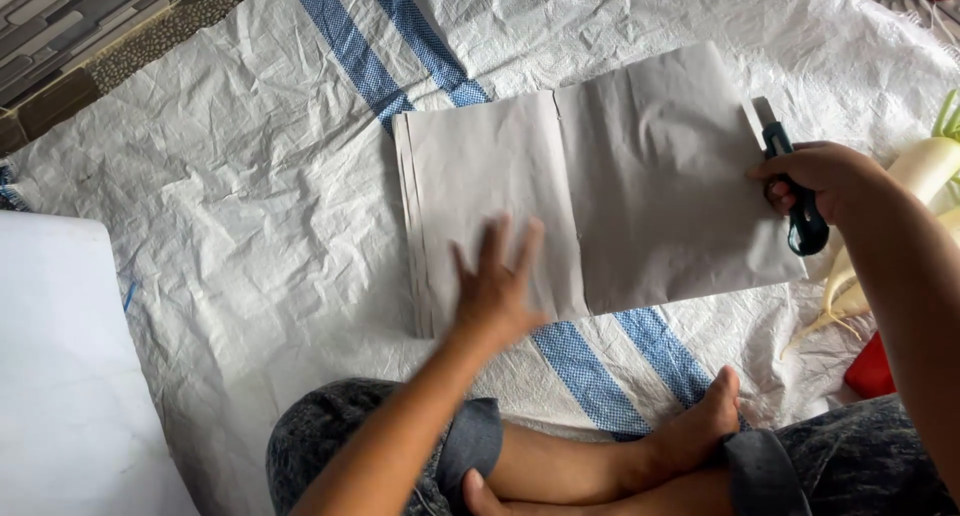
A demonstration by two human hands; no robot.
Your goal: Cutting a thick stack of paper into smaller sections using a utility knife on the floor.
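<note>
L hand (497, 294) flat, fingers spread, pressing grey paper (600, 191); R hand (822, 181) fingers wrapped tight round knife (793, 191) at paper's edge.

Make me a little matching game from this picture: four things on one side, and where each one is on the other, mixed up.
Things:
1. left hand
2. utility knife
3. white radish
4. woven plastic sheet

Places:
A. gripped in the right hand at the paper's right edge
B. spread under everything
C. flat on the grey paper stack
D. far right, beside the paper

Pairs: 1-C, 2-A, 3-D, 4-B
</note>
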